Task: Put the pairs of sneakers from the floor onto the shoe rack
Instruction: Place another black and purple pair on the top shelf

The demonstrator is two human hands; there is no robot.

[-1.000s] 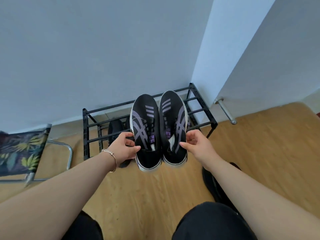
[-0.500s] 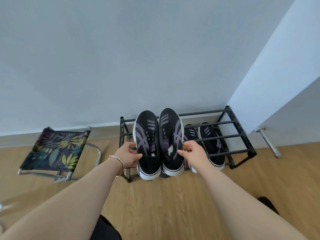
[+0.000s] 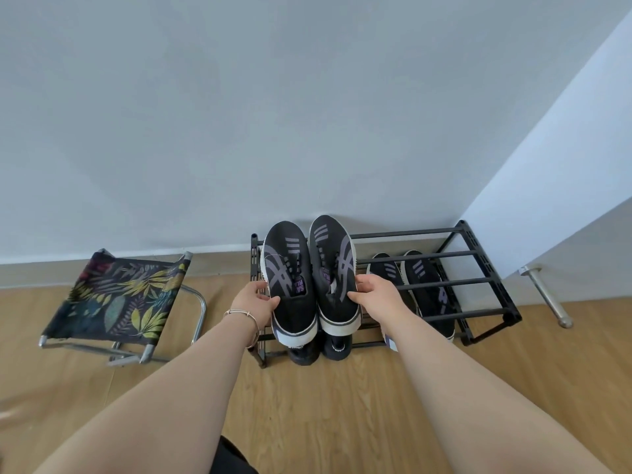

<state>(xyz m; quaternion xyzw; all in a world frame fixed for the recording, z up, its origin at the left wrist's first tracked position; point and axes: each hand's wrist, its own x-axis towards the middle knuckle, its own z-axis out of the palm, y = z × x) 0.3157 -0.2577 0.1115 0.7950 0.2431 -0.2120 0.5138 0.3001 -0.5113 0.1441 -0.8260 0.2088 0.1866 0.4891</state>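
Sneakers, black canvas with grey stripes (image 3: 309, 278), hover over the black metal shoe rack (image 3: 485, 268) at twelve o'clock, left hand (image 3: 254, 299) and right hand (image 3: 374, 294) each pinching one; a matching pair (image 3: 415, 285) already shelved at two o'clock, dark shoes (image 3: 319, 348) beneath.

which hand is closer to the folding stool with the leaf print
Left. The left hand grips a sneaker just right of the folding stool; the right hand is farther right, past both held sneakers.

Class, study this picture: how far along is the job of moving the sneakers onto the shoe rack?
Done: one pair sits on the lower shelf at the right, and another dark pair shows under the held shoes. In hand: the left hand and right hand each hold a black sneaker at the shoe rack top's left end. Left: setting them down; no other sneakers show on the floor.
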